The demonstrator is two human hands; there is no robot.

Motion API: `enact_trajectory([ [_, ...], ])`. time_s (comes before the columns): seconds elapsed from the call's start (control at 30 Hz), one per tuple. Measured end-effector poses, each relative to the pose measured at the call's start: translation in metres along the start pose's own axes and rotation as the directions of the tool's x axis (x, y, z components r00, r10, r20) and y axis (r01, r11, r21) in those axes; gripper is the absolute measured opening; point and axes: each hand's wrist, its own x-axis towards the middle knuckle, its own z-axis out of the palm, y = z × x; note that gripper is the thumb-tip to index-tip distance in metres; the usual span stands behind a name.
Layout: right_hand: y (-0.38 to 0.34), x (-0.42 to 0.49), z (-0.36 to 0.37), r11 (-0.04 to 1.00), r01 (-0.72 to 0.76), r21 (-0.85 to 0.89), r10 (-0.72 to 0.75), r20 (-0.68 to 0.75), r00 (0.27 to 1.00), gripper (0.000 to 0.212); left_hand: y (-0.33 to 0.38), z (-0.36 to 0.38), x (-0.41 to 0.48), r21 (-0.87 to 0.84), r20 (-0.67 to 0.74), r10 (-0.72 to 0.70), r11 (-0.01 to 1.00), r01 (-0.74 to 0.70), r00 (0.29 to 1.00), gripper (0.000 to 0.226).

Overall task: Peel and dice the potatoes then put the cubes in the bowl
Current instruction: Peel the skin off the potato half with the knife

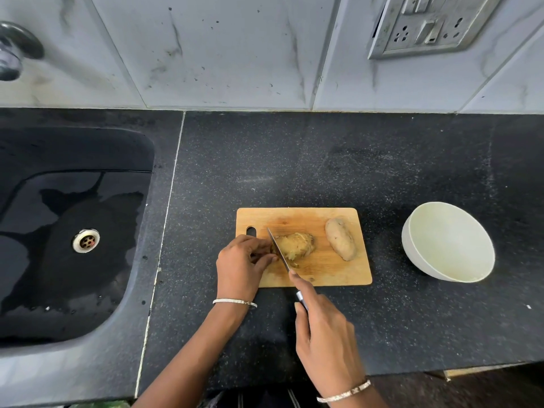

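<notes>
On the wooden cutting board [332, 269] lies a partly peeled, yellowish potato [295, 245], with a whole unpeeled potato [341, 238] to its right. My left hand [241, 265] pinches the left end of the peeled potato. My right hand [326, 328] grips the handle of a knife [278, 250], index finger along its spine. The blade is tilted, its edge resting against the potato's left part. A white bowl [449, 241] stands on the counter right of the board, with nothing inside.
A black sink [73, 231] with a metal drain lies to the left, wet inside. A tap [14, 51] sticks out at upper left. A tiled wall with a socket plate [426, 25] runs along the back. The dark counter's front edge is near my wrists.
</notes>
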Motion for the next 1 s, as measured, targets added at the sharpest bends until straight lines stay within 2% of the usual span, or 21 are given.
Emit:
enact_trajectory([
  [0.3, 0.0, 0.001, 0.01, 0.999, -0.008, -0.038, 0.007, -0.023, 1.0, 0.069, 0.001, 0.002, 0.003, 0.102, 0.017, 0.009, 0.995, -0.01, 1.0, 0.018],
  [1.0, 0.004, 0.023, 0.016, 0.999, 0.045, 0.016, -0.044, -0.06, 0.997, 0.057, 0.001, 0.002, 0.002, 0.092, 0.009, 0.019, 0.996, -0.02, 1.0, 0.015],
])
